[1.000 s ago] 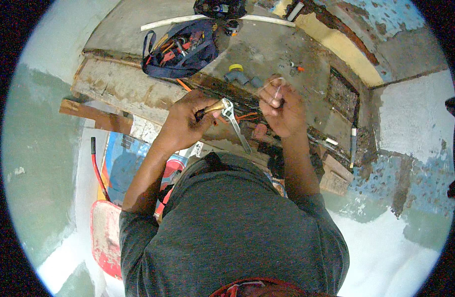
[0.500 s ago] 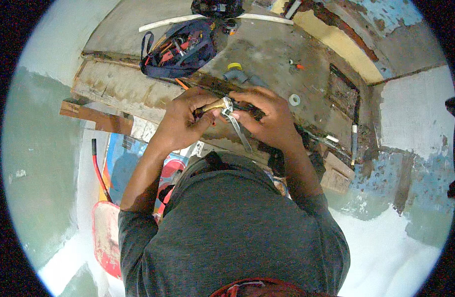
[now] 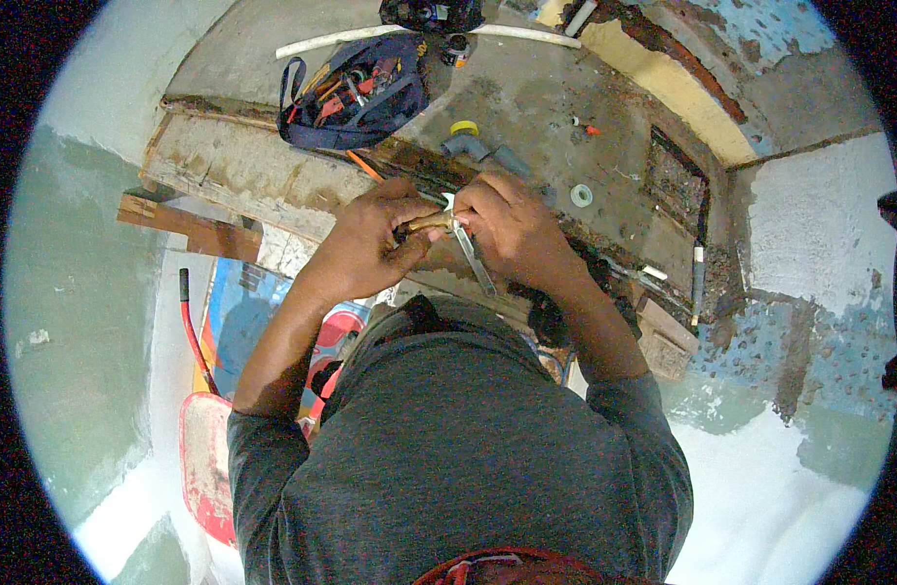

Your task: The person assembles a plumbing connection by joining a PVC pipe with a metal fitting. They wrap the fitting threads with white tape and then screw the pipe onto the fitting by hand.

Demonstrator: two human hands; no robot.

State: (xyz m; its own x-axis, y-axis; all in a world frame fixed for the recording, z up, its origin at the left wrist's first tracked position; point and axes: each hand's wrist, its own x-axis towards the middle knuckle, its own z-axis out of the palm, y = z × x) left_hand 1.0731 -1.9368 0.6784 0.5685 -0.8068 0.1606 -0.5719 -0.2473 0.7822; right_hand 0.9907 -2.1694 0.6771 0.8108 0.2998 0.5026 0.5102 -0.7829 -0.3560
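Note:
In front of my chest, my left hand point(image 3: 372, 239) is closed round a short brass-coloured fitting point(image 3: 424, 224). A pale metal piece with a long flat silver arm point(image 3: 474, 258) meets the fitting's right end and slants down to the right. I cannot tell whether it is a lever handle or a separate tool. My right hand point(image 3: 512, 222) pinches that silver piece near its upper end, fingers bent over it. The fingers hide much of where the two parts join.
A dark blue tool bag point(image 3: 356, 97) sits at the far left, full of tools. Grey pipe elbows point(image 3: 482, 151), a yellow-topped piece point(image 3: 463, 128) and a white tape roll point(image 3: 581, 196) lie on the concrete slab. A red-rimmed wheelbarrow point(image 3: 206, 468) stands at lower left.
My right fingers have curled in closer over the top of the silver piece, covering more of it. The left hand has stayed nearly in place around the fitting.

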